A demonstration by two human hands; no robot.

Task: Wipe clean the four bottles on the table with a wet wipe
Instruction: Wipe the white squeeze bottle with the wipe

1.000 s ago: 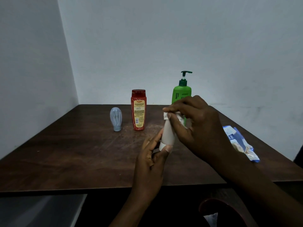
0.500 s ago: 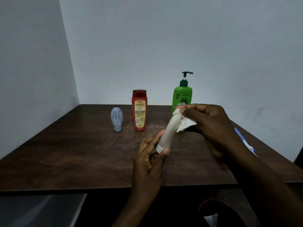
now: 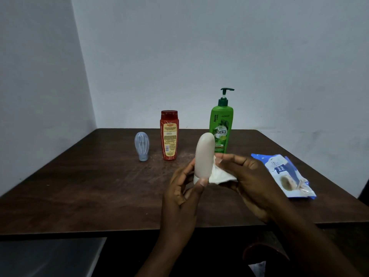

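My left hand (image 3: pixel 182 193) grips the lower end of a pale beige bottle (image 3: pixel 204 155), holding it upright above the table with its rounded end up. My right hand (image 3: pixel 246 176) holds a white wet wipe (image 3: pixel 218 174) against the bottle's lower right side. Behind them on the dark wooden table (image 3: pixel 89 182) stand three others: a small clear bluish bottle (image 3: pixel 142 145) on its cap at the left, a red bottle (image 3: pixel 169 134) in the middle and a green pump bottle (image 3: pixel 221 124) at the right.
A blue and white pack of wet wipes (image 3: pixel 284 175) lies on the table at the right, near its edge. Grey walls close the table in at the back and left. A grey surface (image 3: pixel 50 256) lies below the table's front edge at the left.
My right hand has slid the wipe down from the top of the beige bottle to its lower part, uncovering the rounded top. The bottle now stands more upright.
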